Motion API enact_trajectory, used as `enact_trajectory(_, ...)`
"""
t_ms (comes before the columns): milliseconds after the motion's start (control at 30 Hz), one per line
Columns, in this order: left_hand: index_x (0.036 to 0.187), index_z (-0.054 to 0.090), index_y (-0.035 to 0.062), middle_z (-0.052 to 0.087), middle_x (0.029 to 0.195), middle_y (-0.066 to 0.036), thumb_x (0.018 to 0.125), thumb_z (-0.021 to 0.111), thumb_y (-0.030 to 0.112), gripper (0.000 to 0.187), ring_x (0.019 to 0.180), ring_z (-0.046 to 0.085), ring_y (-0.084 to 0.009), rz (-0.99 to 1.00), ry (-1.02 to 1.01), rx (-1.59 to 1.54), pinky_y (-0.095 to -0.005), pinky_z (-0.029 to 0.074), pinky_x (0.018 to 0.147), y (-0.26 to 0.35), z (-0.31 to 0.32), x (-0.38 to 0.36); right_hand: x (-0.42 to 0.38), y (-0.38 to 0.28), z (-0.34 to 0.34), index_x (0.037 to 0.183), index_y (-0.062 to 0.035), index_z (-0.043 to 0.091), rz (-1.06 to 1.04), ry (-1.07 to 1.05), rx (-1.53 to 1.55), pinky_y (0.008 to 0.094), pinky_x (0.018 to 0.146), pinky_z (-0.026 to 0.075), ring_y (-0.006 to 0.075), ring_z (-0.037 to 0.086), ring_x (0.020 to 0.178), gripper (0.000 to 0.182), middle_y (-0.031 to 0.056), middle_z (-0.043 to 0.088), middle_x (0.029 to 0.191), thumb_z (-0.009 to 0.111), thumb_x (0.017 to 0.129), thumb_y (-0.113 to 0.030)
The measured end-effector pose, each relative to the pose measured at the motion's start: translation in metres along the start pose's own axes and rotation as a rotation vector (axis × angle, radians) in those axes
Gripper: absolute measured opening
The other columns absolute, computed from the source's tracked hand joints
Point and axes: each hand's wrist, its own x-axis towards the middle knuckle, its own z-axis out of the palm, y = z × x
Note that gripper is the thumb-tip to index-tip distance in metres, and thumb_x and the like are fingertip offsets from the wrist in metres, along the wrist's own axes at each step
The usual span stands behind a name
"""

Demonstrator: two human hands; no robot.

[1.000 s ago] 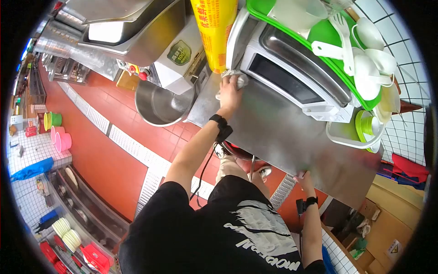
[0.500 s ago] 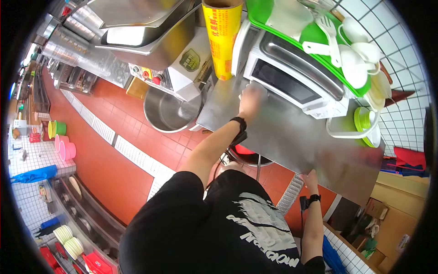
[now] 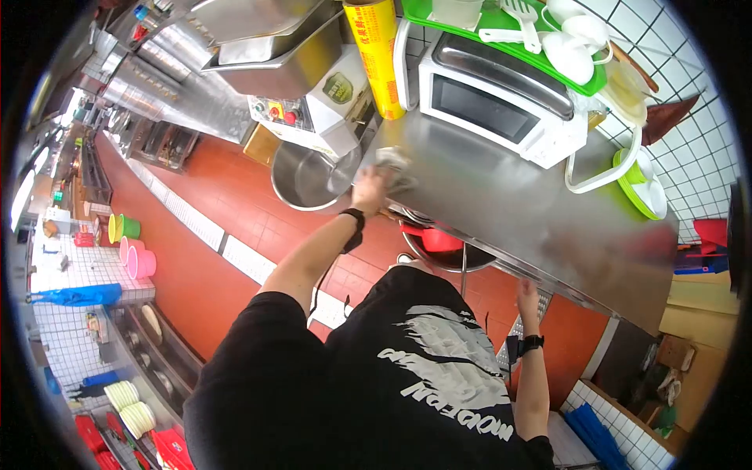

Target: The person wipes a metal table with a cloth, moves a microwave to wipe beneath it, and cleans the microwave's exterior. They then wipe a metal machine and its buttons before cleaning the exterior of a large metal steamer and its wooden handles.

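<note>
My left hand (image 3: 371,189) is closed on a crumpled, light-coloured cloth (image 3: 394,163), slightly blurred, at the left front corner of the steel counter (image 3: 501,200). Part of the cloth lies against the metal. Just left of that hand stands a large round steel bowl (image 3: 301,184) under a white machine. My right hand (image 3: 528,304) is low beside the counter's front edge, its fingers curled in and nothing visible in them. Each wrist has a dark band.
A white toaster oven (image 3: 486,110) stands at the counter's back, beneath a green tray (image 3: 470,30) of cups and utensils. A yellow roll (image 3: 377,63) stands left of it. Green bowls (image 3: 633,188) sit on the right. Below the edge is a pot with a red scoop (image 3: 439,239).
My left hand has moved with the cloth from in front of the oven toward the counter's left front corner. The right hand has come slightly away from the counter's edge. The view has shifted.
</note>
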Motion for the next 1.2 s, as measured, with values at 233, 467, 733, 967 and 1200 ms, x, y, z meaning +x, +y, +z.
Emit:
enact_trajectory(233,0.123,0.058,0.0092,0.060,0.106,-0.029,0.075,0.066,0.025,0.051,0.099,0.061,-0.0437,-0.394,-0.070,-0.389,-0.0475,0.050,0.086,-0.028,-0.032,-0.074,-0.001,-0.019,0.051,0.102,-0.0029,0.062,-0.136,-0.161,0.088,0.0245,0.054,0.050,0.0110,0.061,0.064,0.017,0.0043,0.063,0.079,0.057,0.093,-0.016)
enact_trajectory(467,0.120,0.043,0.0040,0.063,0.104,-0.025,0.076,0.070,0.021,0.055,0.099,0.062,-0.0430,0.016,-0.245,-0.695,-0.0462,0.049,0.087,0.122,-0.075,-0.089,-0.027,-0.211,0.051,0.132,-0.0081,0.049,-0.204,-0.202,0.562,0.0279,0.084,0.048,0.0192,0.054,0.105,0.045,0.0082,0.055,0.121,0.063,0.089,-0.015)
enact_trajectory(733,0.131,0.039,0.0022,0.061,0.111,-0.020,0.082,0.069,0.022,0.061,0.106,0.060,-0.0303,0.136,-0.456,-1.284,-0.0373,0.048,0.088,0.147,-0.098,-0.068,-0.052,-0.303,0.046,0.151,-0.0071,0.017,-0.043,-0.270,0.913,0.0338,0.101,0.042,0.0220,0.046,0.124,0.076,0.0126,0.039,0.140,0.058,0.087,-0.003)
enact_trajectory(967,0.133,0.050,0.0078,0.063,0.120,-0.014,0.095,0.057,0.027,0.043,0.110,0.061,-0.0219,0.331,-0.411,-1.018,-0.0337,0.049,0.090,-0.061,-0.086,-0.055,-0.010,-0.378,0.207,0.132,0.0010,0.043,0.106,-0.298,0.609,0.0347,0.091,0.047,0.0251,0.057,0.109,0.067,0.0175,0.057,0.119,0.071,0.072,-0.010)
enact_trajectory(1200,0.119,0.060,0.0046,0.070,0.102,-0.015,0.096,0.052,0.022,0.030,0.097,0.068,-0.0226,-0.074,-0.355,-1.046,-0.0331,0.052,0.081,-0.301,-0.068,-0.061,0.110,-0.596,0.290,0.127,-0.0032,0.048,-0.676,0.173,0.316,0.0422,0.099,0.041,0.0384,0.050,0.116,0.058,0.0191,0.051,0.127,0.074,0.076,-0.013)
